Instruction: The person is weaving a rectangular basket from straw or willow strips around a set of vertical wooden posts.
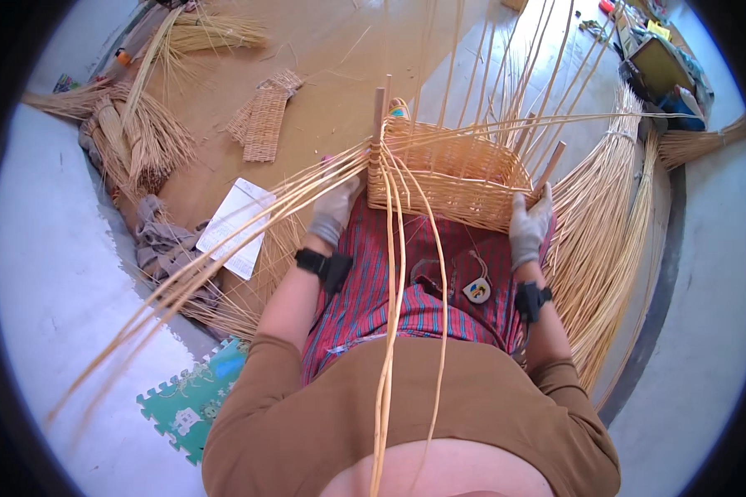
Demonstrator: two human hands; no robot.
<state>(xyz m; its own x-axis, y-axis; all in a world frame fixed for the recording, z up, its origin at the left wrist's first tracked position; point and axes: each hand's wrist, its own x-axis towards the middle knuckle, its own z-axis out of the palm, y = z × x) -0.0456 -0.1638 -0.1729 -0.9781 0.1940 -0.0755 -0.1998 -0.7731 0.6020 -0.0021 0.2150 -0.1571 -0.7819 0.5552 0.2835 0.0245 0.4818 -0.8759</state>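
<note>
Head view: basket (452, 170) is the piece in hand, open-topped, wickerwork, tan; sits above the lap, over near edge of striped cloth (348, 265), a hand at each end.
Basket frame: wooden sticks (379, 116) stand up at its corners, right front one leaning outward; thin upright canes (481, 74) rise from the far side.
Loose strands (294, 192): fan out from left front corner; several run to lower left, a few hang toward the wearer, others cross to the right above the basket.
Right hand (529, 228): grey glove; fingers hold basket at its right front corner, thumb on front wall.
Left hand (336, 207): grey glove, at basket's left end; fingers partly hidden by strands, can't tell if closed.
Wrists: black strapped device (327, 268) on left, another black device (533, 300) on right.
Lap: cloth is red-blue; small white disc (477, 290) lies on it; brown top (414, 398) below.
Right side: long cane bundle (601, 240) on the floor (340, 62), just beside right arm.
Left side: paper sheet (236, 224), grey cloth (170, 240), green foam mat (192, 393).
Farther off: flat woven piece (265, 124); reed heap (145, 145) by the left wall.
</note>
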